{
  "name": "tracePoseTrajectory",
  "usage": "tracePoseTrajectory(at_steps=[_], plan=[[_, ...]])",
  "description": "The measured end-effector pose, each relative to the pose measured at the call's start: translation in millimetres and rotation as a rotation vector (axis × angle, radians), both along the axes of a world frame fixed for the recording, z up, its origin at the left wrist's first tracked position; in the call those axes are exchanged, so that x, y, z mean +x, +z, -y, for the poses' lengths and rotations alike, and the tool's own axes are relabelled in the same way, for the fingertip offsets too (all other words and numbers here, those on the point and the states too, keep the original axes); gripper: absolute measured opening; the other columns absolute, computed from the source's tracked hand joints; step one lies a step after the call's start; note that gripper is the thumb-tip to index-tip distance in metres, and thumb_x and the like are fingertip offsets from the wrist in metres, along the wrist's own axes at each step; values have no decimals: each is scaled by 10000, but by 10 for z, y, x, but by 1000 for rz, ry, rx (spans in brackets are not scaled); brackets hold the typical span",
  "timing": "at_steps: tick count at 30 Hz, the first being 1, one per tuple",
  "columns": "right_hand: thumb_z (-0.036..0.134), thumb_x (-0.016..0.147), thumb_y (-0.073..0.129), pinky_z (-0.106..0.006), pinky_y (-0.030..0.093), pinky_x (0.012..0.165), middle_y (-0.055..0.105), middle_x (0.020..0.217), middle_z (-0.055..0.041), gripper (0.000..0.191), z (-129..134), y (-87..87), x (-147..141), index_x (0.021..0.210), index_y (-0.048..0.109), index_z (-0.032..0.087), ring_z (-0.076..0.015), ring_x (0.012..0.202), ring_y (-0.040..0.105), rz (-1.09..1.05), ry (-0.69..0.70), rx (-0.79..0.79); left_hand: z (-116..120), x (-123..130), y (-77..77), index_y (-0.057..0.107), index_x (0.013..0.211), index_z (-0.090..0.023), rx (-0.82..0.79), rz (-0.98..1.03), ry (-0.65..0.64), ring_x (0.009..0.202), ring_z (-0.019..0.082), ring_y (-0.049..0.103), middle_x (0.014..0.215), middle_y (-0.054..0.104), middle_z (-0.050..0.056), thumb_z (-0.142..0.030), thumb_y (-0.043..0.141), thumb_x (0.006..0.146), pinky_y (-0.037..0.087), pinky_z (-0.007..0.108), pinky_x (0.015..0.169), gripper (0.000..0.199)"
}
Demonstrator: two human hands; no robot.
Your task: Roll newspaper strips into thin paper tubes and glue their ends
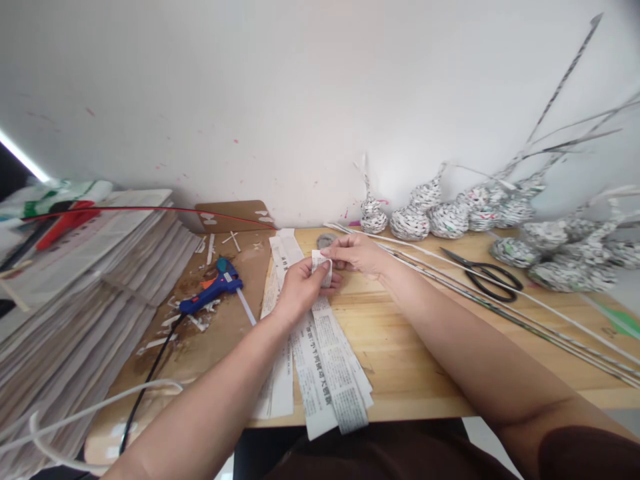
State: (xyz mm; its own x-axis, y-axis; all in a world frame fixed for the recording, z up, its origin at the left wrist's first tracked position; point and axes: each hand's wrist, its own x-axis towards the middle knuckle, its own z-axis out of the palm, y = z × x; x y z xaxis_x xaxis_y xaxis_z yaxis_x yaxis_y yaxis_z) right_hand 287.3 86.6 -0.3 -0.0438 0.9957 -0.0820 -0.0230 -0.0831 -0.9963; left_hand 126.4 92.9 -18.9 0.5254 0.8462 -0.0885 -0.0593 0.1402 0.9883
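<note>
Between my two hands is the upper end of a newspaper strip (321, 259). My left hand (303, 283) grips it with the thumb laid across its face. At its top edge, the fingertips of my right hand (356, 255) pinch the paper. Below my left hand, several long newspaper strips (325, 373) fan out over the table's front edge; whether the held strip is one of them I cannot fully make out. More cut strips (286, 250) lie to the left, partly behind my left arm. A small grey lump (327, 241) sits just beyond my hands.
At left lie a blue glue gun (213, 292) on stained cardboard (220, 347) and a tall newspaper stack (85, 293). Rolled paper rods (450, 285) and black scissors (493, 277) are at right. Woven paper gourds (410, 217) line the wall.
</note>
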Motion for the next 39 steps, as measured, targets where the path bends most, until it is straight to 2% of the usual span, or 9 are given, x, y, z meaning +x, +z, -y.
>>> tracePoseTrajectory(at_steps=[4,7,16,24,32,39], plan=[[498,678,739,-171,217,349,569,600,-1,398,-2,21,91,776,681,117,-67,488,484,1,31,-4,0,-8,13,624,893,-124,-55,22,31,657,182,682,732,709,88,-415,667,764,576,307,618,321],[461,678,749,-168,223,357,570,599,-3,386,-3,10,112,840,711,114,-65,494,475,52,63,16,-1,-9,26,631,883,-119,-46,4,32,650,185,682,730,708,91,-417,666,764,575,310,615,323],[409,682,736,-176,238,380,533,514,16,326,-5,-4,67,789,720,102,-55,447,420,112,65,36,-15,-5,1,639,889,-123,-24,-18,8,660,194,688,726,714,92,-448,681,744,569,313,618,358],[403,715,713,-168,228,361,544,515,8,311,26,59,75,759,691,96,-47,429,407,46,130,5,-25,-5,-24,633,908,-127,-25,-6,-17,661,186,686,747,713,92,-481,642,776,567,304,608,378],[376,644,777,-161,250,364,576,533,-7,303,-37,-41,107,763,711,105,-69,471,478,-2,12,-28,28,2,14,600,917,-137,-8,9,-18,683,188,689,794,715,88,-424,638,788,572,326,646,318],[374,604,802,-164,222,345,563,510,3,308,-38,-23,81,737,718,109,-69,459,472,3,-24,-36,27,4,-3,595,926,-139,-5,14,-23,690,189,689,802,715,90,-441,641,783,572,343,663,337]])
